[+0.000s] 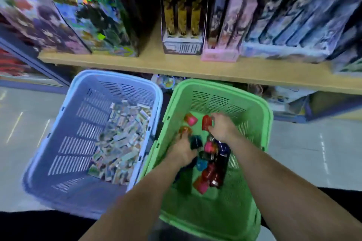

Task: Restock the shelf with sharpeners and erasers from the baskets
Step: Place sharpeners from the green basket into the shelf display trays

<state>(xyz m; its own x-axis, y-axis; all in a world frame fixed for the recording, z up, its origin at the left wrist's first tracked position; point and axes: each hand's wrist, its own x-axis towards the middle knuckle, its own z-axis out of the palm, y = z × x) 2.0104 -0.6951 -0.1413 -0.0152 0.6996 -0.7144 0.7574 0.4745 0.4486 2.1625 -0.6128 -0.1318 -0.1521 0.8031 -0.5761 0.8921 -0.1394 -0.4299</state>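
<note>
Sharpeners (207, 162) fill the green basket (254, 123) — right grip (223, 131) pinches a red sharpener (206, 125), left grip (183, 150) too blurred to tell — shelf (176, 64) ahead.

There were two baskets, blue basket (78, 143) left and green basket (244, 201) right. The erasers (121, 143) were a heap, way too many to count. The sharpeners (209, 164) came to roughly a dozen, blurry though. Two hands in the green one: left hand (183, 150), right hand (223, 129). Three gold packs (183, 15) stood on the far shelf (137, 62).
</note>
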